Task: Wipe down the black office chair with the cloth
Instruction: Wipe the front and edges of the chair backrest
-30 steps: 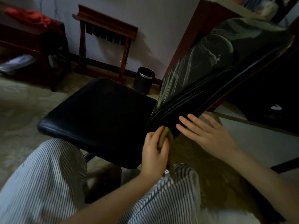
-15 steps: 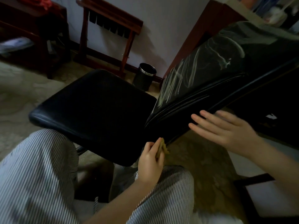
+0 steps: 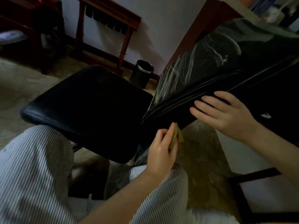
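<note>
Crouched beside a black padded office chair [image 3: 90, 102]: rounded leathery seat, glossy backrest [image 3: 202, 70] streaked with pale smears. Left hand [image 3: 161, 152] curled round a folded yellowish cloth [image 3: 177, 135], thumb and fingers clamped on it, at the backrest's ribbed lower edge. Right hand [image 3: 226, 113] laid flat on that edge, fingers straight and slightly apart. Behind the seat, by the wall, a dark cylindrical bin with a metal rim [image 3: 142, 73].

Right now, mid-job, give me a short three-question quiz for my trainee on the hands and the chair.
1. Which holds the cloth: the left hand or the right hand?
2. True or false: the right hand is clenched in a fist.
3. Fill in: pale streaks mark the ____, not the seat.
Key: 1 left hand; 2 false, its fingers are straight; 3 backrest.
</note>
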Tool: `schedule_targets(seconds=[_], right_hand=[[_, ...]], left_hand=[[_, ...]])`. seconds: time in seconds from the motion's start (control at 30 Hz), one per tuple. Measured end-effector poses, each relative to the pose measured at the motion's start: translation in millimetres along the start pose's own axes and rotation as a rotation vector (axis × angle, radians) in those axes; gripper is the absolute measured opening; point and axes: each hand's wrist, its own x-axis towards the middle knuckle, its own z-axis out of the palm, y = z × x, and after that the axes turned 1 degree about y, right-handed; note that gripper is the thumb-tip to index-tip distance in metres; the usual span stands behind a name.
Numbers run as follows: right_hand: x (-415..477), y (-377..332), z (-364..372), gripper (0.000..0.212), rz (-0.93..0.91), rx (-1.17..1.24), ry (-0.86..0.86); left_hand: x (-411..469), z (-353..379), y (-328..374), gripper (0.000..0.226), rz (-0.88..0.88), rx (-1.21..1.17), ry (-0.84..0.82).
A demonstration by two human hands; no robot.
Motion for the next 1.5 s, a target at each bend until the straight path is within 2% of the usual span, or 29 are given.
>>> schedule_targets(seconds=[0.1,0.27,0.4,0.53,0.67,0.77,0.97,1.17,1.3,1.4,1.5], right_hand=[[3,-2,0,0.019,0.028,0.019,0.028],[7,-11,-1,0.020,0.112,0.052,0.047],[16,-13,-6,0.022,0.130,0.066,0.055],[26,-17,-12,0.021,0.125,0.079,0.077],[35,-19,-19,0.025,0.121,0.099,0.082],[40,-21,-22,0.025,0.113,0.108,0.079],[46,-25,-24,0.024,0.117,0.096,0.083],[53,-35,-34,0.025,0.148,0.105,0.000],[58,-75,-31,0.022,0.005,0.183,-0.124],[57,-108,-20,0.033,-0.053,0.236,-0.203],[58,-120,-9,0.037,-0.012,0.263,-0.222]], left_hand=[[-21,-3,-27,0.053,-0.002,0.085,-0.055],[-42,-14,-49,0.053,-0.299,-0.002,-0.073],[-32,-20,-33,0.043,-0.392,-0.038,0.009],[-10,-29,0,0.039,-0.304,-0.081,0.093],[10,-40,26,0.038,-0.163,-0.085,0.090],[8,-47,25,0.045,-0.133,-0.045,0.069],[-7,-51,-2,0.037,-0.071,0.013,0.116],[-36,-59,-42,0.041,-0.191,0.089,0.016],[-42,-65,-52,0.042,-0.319,0.076,-0.054],[-32,-70,-49,0.035,-0.396,0.027,-0.028],[-26,-73,-45,0.031,-0.394,0.018,0.031]])
